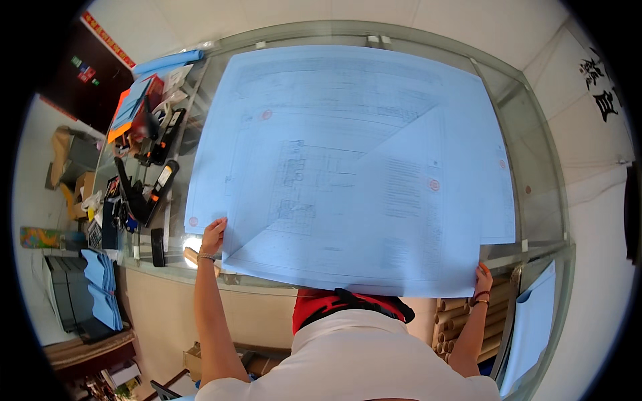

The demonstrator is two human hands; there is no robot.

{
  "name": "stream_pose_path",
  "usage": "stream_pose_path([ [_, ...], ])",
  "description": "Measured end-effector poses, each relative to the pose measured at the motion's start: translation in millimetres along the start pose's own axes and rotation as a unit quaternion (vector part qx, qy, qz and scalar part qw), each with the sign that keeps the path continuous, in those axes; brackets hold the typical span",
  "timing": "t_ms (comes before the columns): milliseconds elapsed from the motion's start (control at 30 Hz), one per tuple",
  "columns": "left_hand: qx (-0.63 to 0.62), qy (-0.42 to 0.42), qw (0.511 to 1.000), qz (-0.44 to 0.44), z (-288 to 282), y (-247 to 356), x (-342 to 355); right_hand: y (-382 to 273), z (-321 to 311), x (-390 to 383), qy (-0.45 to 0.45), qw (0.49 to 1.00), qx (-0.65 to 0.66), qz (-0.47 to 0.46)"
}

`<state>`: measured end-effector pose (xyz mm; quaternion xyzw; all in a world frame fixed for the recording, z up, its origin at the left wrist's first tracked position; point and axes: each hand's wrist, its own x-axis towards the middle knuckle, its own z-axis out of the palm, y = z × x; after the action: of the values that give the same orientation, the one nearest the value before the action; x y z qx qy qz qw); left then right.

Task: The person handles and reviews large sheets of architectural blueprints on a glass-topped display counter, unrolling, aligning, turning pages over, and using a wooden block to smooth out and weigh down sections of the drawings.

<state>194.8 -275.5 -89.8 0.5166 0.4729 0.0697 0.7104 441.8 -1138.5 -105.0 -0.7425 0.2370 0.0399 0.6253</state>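
Note:
A large light-blue drawing sheet (334,234) with fine line work and a red round stamp spans the front of the glass table. My left hand (214,235) pinches its left edge close to the near left corner. At the near right corner, my right hand (482,279) grips the sheet's edge between thumb and fingers. The sheet's near edge hangs slightly past the table front, by my waist. Beneath it lies another blue drawing sheet (496,147), showing at the far side and at both sides, with red stamps near its edges.
Two black heavy-duty staplers (152,190) rest on the left of the glass table (542,167), beside a small black block (158,247). Behind them are a red box (155,93), folded blue papers (131,103) and a blue roll (168,61). Cardboard tubes (495,321) lie under the right side.

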Motion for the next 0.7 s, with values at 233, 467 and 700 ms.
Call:
stream_pose_path([
  [233, 0.0, -0.127, 0.991, 0.041, 16, 11, -7, -6, -10, 6, -0.014, 0.999, 0.025, 0.045],
  [467, 0.125, -0.077, 0.989, 0.017, 45, 33, -26, 2, -21, 11, 0.025, 0.999, 0.013, 0.046],
  [700, 0.352, -0.075, 0.914, 0.188, 45, 26, -9, -13, 0, 1, -0.002, 0.997, 0.046, 0.064],
])
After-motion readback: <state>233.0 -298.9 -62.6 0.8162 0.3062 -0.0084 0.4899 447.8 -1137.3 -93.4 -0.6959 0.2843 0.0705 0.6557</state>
